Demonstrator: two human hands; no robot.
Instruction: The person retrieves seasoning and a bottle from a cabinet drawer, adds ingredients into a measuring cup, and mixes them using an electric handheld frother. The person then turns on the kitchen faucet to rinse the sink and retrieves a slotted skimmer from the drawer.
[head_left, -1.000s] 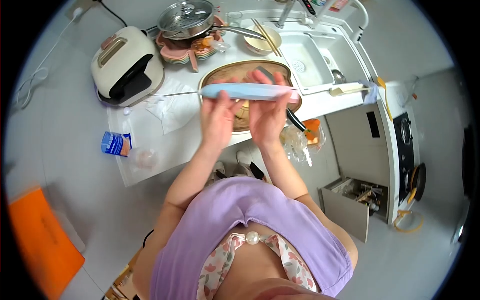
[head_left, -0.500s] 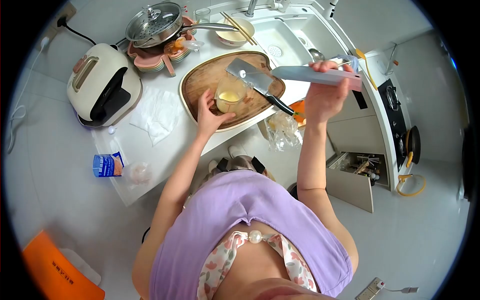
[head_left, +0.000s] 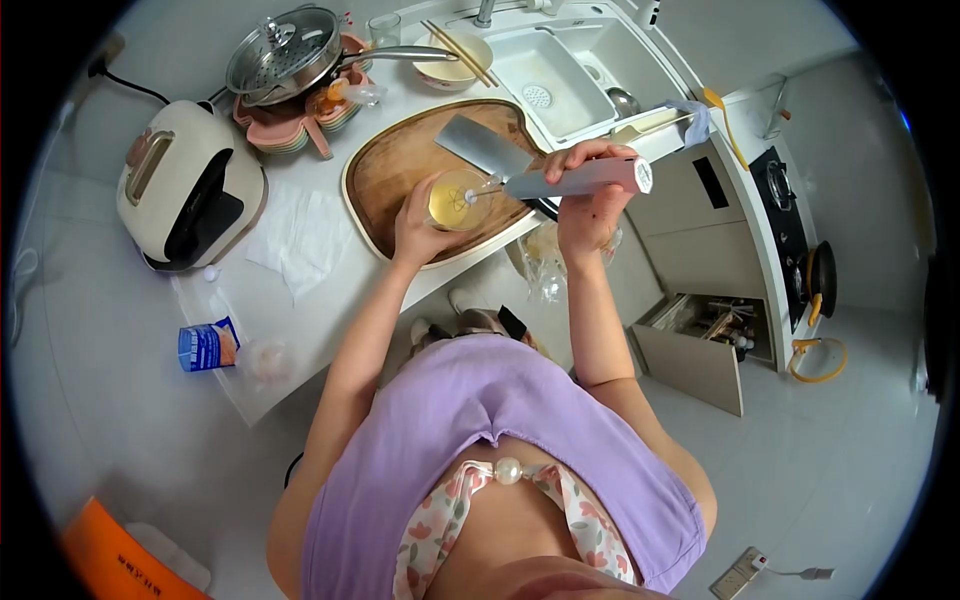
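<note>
My left hand (head_left: 418,228) is closed around a clear glass (head_left: 461,222) with yellow liquid in it, at the front of the wooden cutting board (head_left: 398,165). In my right hand (head_left: 588,205) is a handheld electric whisk (head_left: 590,178) with a pale blue and pink body. Its wire head (head_left: 460,200) points left and appears inside the glass mouth. Beneath the whisk, a cleaver (head_left: 485,145) lies on the board; its handle is mostly hidden by my right hand and the whisk.
A lidded pan (head_left: 290,60), a bowl (head_left: 455,70) with chopsticks (head_left: 462,52) and a double sink (head_left: 550,85) are at the back. At left stand a cream appliance (head_left: 190,190), a white cloth (head_left: 300,235) and a blue packet (head_left: 208,346). A drawer (head_left: 695,365) hangs open at right.
My right hand has moved left and down with the whisk, bringing its wire head to the glass. My left hand has closed more fully around the glass.
</note>
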